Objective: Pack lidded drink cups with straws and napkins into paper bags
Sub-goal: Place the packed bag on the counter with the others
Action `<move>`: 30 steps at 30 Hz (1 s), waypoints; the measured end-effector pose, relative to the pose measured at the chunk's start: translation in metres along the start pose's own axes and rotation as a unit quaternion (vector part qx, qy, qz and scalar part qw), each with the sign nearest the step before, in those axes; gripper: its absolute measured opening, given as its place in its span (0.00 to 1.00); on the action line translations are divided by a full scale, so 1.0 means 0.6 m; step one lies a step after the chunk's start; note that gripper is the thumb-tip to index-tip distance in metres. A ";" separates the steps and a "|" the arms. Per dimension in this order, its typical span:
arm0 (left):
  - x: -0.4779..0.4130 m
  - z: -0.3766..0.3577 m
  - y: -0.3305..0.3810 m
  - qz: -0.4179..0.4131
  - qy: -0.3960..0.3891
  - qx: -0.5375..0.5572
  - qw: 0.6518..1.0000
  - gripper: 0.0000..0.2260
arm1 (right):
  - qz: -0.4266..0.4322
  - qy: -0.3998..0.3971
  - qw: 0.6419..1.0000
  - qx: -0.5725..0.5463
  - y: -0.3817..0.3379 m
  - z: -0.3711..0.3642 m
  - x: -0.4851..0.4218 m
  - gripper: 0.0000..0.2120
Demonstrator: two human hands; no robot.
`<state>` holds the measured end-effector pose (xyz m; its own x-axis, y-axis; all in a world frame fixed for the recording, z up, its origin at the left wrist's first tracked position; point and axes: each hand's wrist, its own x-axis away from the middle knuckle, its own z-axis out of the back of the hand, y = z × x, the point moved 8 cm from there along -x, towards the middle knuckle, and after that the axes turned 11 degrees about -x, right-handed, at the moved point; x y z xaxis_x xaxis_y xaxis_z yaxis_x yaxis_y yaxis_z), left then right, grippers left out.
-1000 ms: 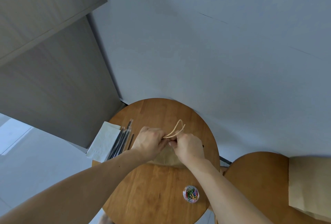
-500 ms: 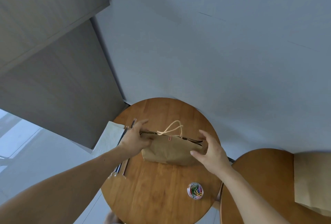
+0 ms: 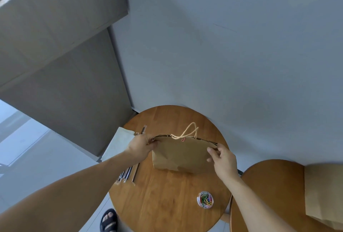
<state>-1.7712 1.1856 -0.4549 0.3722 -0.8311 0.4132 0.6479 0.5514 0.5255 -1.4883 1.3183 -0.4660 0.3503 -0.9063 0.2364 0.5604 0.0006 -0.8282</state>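
Note:
A brown paper bag [image 3: 181,154] with cream rope handles [image 3: 188,132] stands on the round wooden table [image 3: 167,200]. Its top edge is pressed flat, and a red paper clip [image 3: 183,139] sits on it near the handles. My left hand [image 3: 140,147] pinches the bag's top left corner. My right hand [image 3: 223,158] pinches the top right corner. White napkins [image 3: 118,143] and several wrapped straws [image 3: 129,173] lie at the table's left edge, partly under my left arm. No cup is visible.
A clear tub of coloured paper clips [image 3: 205,199] sits near the table's front right. A second round table [image 3: 267,194] at the right holds another brown paper bag [image 3: 323,196]. A grey wall stands behind, a grey cabinet to the left. My sandalled foot [image 3: 109,220] shows below.
My hands were together at the bag's handles in the middle; they have moved apart to the bag's two top corners, and a red clip now shows on the closed top edge.

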 end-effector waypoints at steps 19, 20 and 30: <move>0.213 0.467 0.016 -0.121 0.279 0.284 0.909 0.07 | 0.167 0.214 0.929 -0.252 -0.529 -0.014 0.108 0.06; 0.225 0.494 0.016 -0.127 0.291 0.302 0.899 0.07 | 0.178 0.218 0.925 -0.257 -0.559 -0.016 0.112 0.05; 0.342 0.755 0.037 -0.189 0.475 0.310 0.802 0.12 | 0.307 0.211 0.878 -0.302 -0.861 -0.008 0.130 0.05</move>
<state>-1.9815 1.0600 -0.0216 0.7556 -0.4652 -0.4611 0.4889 -0.0679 0.8697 -1.7539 1.2454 -0.0223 0.0666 -0.8897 -0.4516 -0.1806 0.4344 -0.8824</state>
